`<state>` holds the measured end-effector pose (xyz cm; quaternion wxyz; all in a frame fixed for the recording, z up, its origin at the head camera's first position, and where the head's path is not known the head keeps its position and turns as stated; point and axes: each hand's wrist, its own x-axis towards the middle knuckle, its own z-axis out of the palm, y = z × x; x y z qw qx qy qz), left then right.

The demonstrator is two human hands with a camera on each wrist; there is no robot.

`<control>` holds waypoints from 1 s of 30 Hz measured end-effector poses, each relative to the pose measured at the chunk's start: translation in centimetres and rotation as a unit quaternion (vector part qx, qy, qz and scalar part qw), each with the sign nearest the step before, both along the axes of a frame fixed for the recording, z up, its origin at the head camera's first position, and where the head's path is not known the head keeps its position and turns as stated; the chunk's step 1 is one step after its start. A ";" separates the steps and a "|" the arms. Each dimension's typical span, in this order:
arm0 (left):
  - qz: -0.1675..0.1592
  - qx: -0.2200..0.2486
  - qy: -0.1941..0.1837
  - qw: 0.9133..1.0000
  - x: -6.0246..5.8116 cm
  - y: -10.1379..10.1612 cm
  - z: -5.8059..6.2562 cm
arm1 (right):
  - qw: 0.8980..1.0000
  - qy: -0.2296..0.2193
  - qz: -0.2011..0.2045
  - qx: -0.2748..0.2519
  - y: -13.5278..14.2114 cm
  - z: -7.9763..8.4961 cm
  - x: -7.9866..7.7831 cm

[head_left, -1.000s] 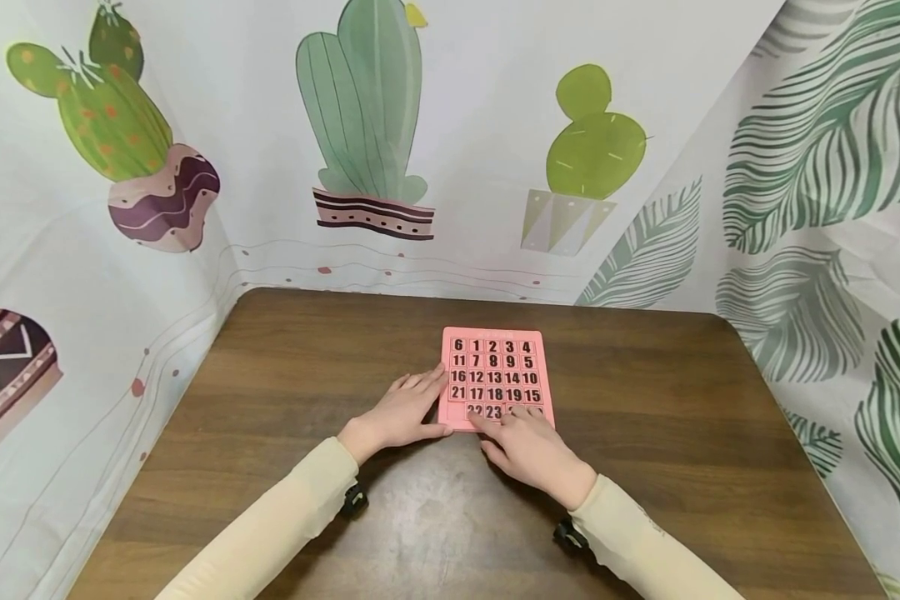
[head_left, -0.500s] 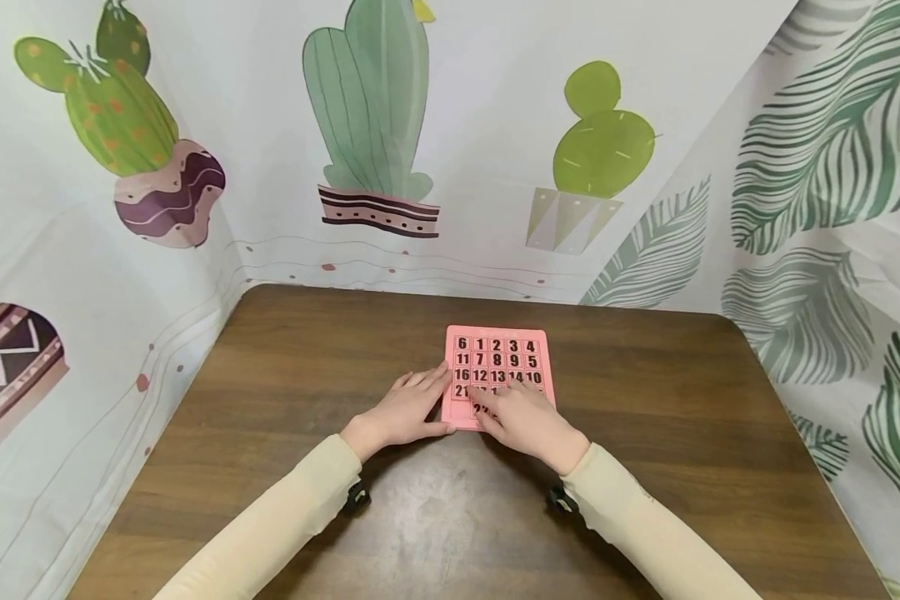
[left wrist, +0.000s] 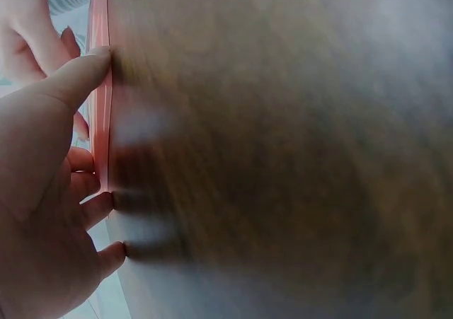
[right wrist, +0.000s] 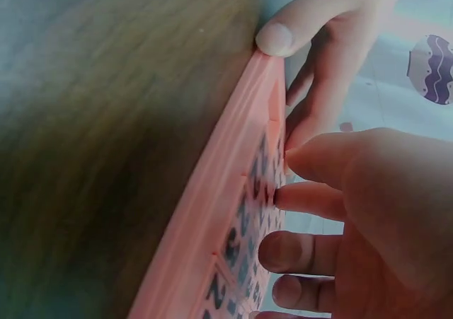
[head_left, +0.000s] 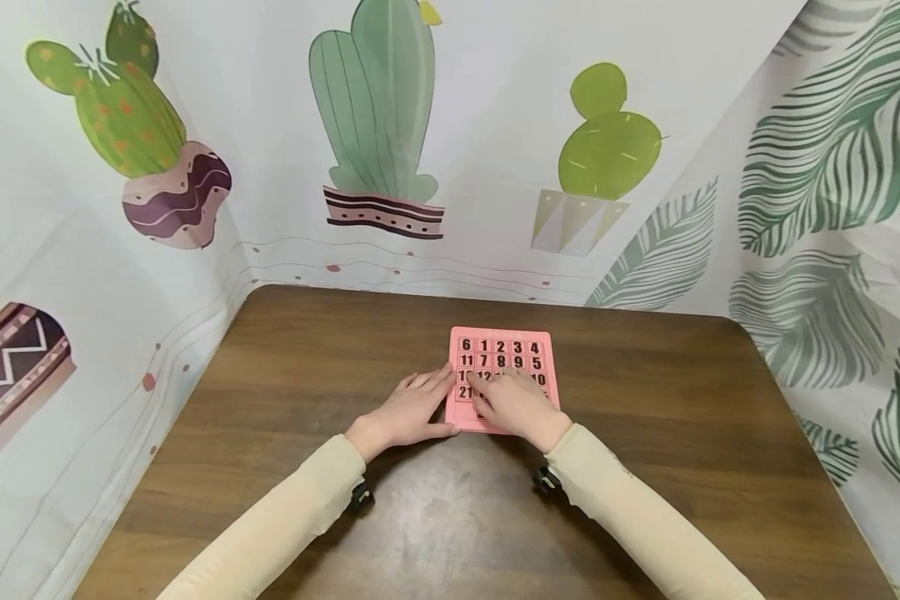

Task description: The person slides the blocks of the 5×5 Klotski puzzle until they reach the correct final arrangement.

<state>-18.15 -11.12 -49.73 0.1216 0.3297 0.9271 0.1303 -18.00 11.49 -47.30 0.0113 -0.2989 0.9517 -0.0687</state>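
A pink number sliding puzzle point(head_left: 501, 353) lies flat on the table, its upper rows of black numbers readable. My left hand point(head_left: 412, 408) rests against its left side with extended fingers, the thumb at the near left corner. In the left wrist view, that thumb point(left wrist: 92, 68) touches the puzzle's pink edge point(left wrist: 102, 121). Over the lower and middle tiles is my right hand point(head_left: 521, 404), its index fingertip near the 16 and 12 tiles. It covers much of the lower rows; a bare slot shows at the near left. The right wrist view shows the right fingers point(right wrist: 304, 252) slightly bent, holding nothing.
The brown wooden table point(head_left: 330, 350) extends around the puzzle on all sides. Behind it and at both sides hangs a white cloth point(head_left: 487, 125) printed with cacti and leaves. Dark wrist devices point(head_left: 547, 481) sit under both sleeves.
My right hand has moved away from the person, from the bottom row up over the middle rows, uncovering the near right corner. The left hand stays at the puzzle's left side.
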 end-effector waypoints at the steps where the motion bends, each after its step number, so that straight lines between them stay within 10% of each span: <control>1: 0.000 0.000 0.001 1.000 0.0 0.0 0.0 | 1.000 0.002 -0.001 -0.001 0.0 0.0 0.1; 30: -0.004 0.030 0.012 0.999 0.2 -0.1 -0.5 | 0.999 0.036 0.032 -0.004 0.3 -0.1 2.7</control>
